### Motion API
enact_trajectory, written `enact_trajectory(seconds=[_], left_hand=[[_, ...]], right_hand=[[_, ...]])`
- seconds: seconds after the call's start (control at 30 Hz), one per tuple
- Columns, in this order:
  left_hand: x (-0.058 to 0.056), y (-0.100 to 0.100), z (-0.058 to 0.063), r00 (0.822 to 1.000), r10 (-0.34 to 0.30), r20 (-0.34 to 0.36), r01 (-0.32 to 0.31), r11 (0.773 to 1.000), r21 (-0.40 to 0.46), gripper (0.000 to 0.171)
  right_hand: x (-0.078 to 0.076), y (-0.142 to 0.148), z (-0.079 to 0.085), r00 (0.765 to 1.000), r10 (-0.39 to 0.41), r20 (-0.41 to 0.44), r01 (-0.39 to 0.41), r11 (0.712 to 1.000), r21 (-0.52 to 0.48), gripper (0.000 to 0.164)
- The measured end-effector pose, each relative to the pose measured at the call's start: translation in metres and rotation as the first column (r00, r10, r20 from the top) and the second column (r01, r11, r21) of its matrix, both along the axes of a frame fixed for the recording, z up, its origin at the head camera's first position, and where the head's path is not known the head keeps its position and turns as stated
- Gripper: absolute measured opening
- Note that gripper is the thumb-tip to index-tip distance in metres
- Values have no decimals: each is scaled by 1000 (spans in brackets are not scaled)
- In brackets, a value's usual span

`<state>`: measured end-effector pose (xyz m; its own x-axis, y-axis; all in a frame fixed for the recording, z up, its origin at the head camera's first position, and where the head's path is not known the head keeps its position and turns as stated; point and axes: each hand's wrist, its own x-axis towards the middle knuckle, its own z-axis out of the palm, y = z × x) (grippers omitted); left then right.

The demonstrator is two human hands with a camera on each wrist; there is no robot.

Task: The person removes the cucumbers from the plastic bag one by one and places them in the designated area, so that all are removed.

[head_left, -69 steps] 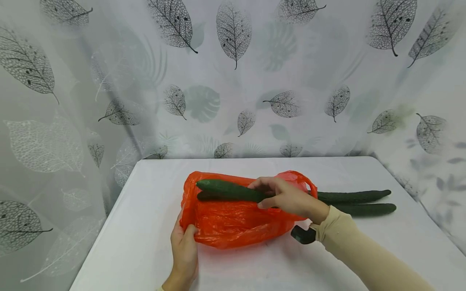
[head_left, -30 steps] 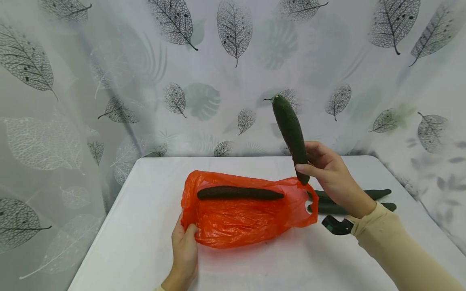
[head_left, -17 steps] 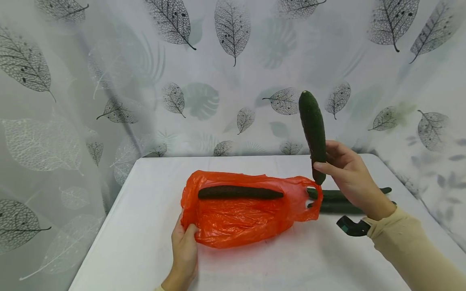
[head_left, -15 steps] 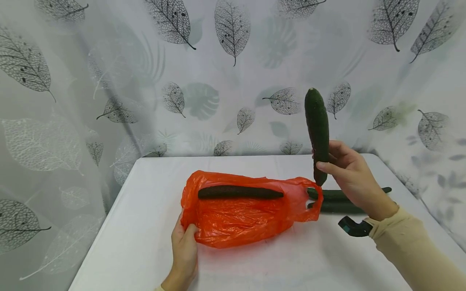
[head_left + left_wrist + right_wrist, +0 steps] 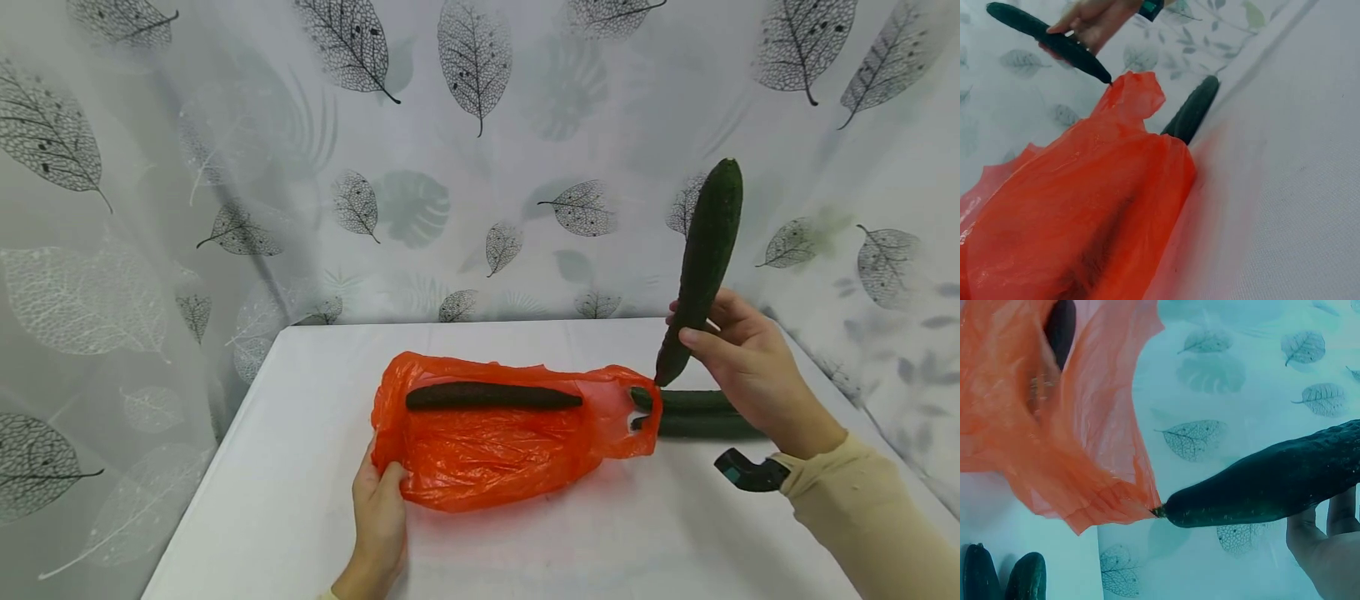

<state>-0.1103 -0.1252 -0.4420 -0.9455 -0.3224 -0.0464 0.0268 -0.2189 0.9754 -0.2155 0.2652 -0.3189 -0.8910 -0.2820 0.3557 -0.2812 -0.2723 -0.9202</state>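
Note:
My right hand (image 5: 772, 375) pinches a dark green cucumber (image 5: 708, 250) near its lower part and holds it raised, leaning right. Its thin stem end meets the handle corner of the orange plastic bag (image 5: 480, 467); in the right wrist view the stem (image 5: 1159, 511) touches the bag's edge. A second cucumber (image 5: 495, 396) lies inside the bag's opening. With thumb and fingers, my left hand (image 5: 381, 517) grips the bag's left end. To the right, two more cucumbers, a rear one (image 5: 693, 402) and a front one (image 5: 708, 427), lie side by side, partly behind the bag handle and right hand.
Everything lies on a white table (image 5: 285, 467). A leaf-patterned curtain (image 5: 480, 167) hangs behind it and at both sides. A black wrist device (image 5: 752, 472) sits at the right cuff.
My right hand has lifted the cucumber out of the bag, swung it upright and carried it right. The bag's handle end has stretched out to the right. The left hand has stayed put.

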Motion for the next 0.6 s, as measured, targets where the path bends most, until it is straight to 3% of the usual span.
enact_trajectory(seconds=[0.33, 0.6], left_hand=[[1, 1, 1, 1000, -5, 19, 5, 1000, -8, 70], [1, 2, 1, 1000, -5, 18, 5, 1000, -10, 70]], right_hand=[[2, 9, 0, 1000, 12, -9, -12, 1000, -14, 43], [2, 18, 2, 998, 54, -20, -56, 993, -103, 41]])
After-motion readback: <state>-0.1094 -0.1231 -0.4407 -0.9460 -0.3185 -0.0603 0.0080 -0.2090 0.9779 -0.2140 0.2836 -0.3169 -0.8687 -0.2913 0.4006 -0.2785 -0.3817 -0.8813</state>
